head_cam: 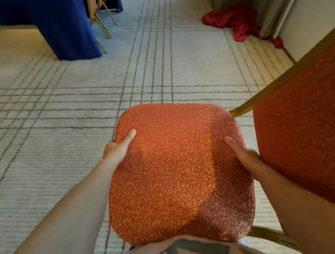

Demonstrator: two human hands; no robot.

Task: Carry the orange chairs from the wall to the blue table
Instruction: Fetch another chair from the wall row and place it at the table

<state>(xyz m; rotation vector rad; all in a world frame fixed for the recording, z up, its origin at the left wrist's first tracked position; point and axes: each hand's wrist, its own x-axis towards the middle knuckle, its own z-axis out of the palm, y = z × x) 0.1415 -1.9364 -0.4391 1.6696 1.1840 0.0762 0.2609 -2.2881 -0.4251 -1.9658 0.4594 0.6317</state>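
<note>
An orange chair with a swirl-patterned seat (177, 173) is held up in front of me, above the carpet. My left hand (117, 148) grips the seat's left edge, thumb on top. My right hand (245, 156) grips the right edge, between the seat and the chair's backrest (310, 129), which rises at the right in a gold frame. The blue table (58, 20), draped in blue cloth to the floor, stands at the far upper left. Gold legs of other chairs (101, 24) show beside it.
A pale carpet with grey crossing lines (78, 106) covers the floor between me and the table. A heap of red cloth (236, 22) lies on the floor by the wall and door panels at the upper right.
</note>
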